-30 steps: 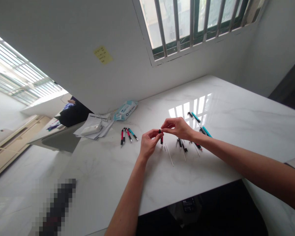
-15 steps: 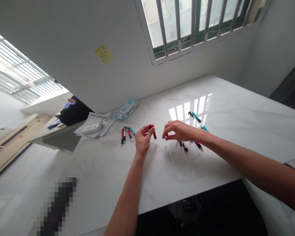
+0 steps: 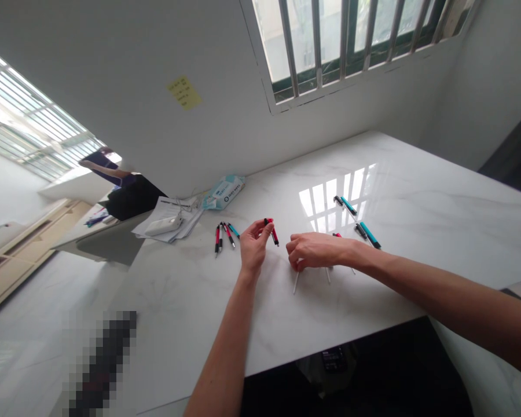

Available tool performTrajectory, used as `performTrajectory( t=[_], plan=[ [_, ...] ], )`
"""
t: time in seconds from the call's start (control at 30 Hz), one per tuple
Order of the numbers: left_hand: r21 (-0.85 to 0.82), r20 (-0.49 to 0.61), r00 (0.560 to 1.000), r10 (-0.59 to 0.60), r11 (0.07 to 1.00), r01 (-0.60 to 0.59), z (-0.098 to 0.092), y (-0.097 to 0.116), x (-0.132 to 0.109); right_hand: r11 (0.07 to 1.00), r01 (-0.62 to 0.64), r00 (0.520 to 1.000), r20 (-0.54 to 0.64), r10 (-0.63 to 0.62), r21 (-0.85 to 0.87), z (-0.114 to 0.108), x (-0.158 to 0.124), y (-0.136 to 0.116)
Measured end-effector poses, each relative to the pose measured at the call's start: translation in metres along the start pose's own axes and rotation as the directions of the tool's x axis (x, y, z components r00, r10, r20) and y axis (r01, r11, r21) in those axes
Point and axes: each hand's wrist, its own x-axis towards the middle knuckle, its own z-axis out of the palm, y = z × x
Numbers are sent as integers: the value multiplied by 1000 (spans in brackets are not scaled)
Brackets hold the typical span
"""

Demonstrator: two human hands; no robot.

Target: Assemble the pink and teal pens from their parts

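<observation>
My left hand [image 3: 252, 249] is raised a little above the white marble table [image 3: 373, 174] and pinches a short red pen barrel [image 3: 271, 229] with a black tip between thumb and fingers. My right hand [image 3: 312, 251] rests on the table just right of it, fingers curled down onto a thin white refill [image 3: 296, 282] whose lower end sticks out below the hand. More pen parts and another white refill [image 3: 327, 274] lie partly hidden under that hand.
Three assembled pens [image 3: 224, 236], red and teal, lie left of my hands. Two teal pen pieces [image 3: 366, 233] lie to the right near the window's reflection. A wipes pack [image 3: 223, 192], papers and a white device [image 3: 164, 225] sit by the wall. Another person's arm [image 3: 102, 168] shows far left.
My hands came apart. The left one kept the red barrel and shifted left. The right one dropped to the table onto a white refill, which now lies more slanted.
</observation>
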Motion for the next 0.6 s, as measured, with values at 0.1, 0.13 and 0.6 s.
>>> performTrajectory(
  t=[0.1, 0.13, 0.6],
  plan=[
    [11, -11, 1000, 6, 1000, -6, 0, 0, 0, 998, 34, 999, -31, -35, -55, 3, 1, -1],
    [17, -15, 1000, 10, 1000, -10, 0, 0, 0, 998, 33, 998, -55, -36, -51, 4, 1, -1],
    [360, 32, 992, 120, 925, -124, -5, -6, -1, 992, -106, 868, -480, 125, 66, -14, -9, 28]
  ],
)
